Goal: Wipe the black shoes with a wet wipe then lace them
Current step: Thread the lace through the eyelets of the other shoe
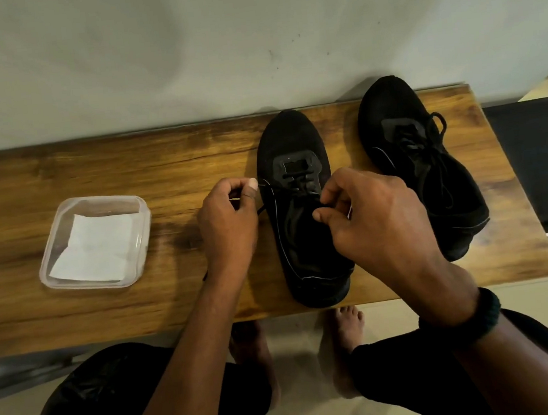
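Observation:
Two black shoes stand on a wooden table (94,164), toes toward the wall. The left shoe (288,139) is in front of me, partly laced, with its lace (262,208) running out to the left. My left hand (229,225) is closed on that lace end beside the shoe. Over the shoe's tongue, my right hand (377,217) pinches the other lace end. The right shoe (401,118) sits further right, laced with a tied bow.
A clear plastic container (52,248) holding a white wipe (96,248) rests at the table's left. The wall runs just behind the table. My knees and bare feet are below the front edge. A dark object stands to the right of the table.

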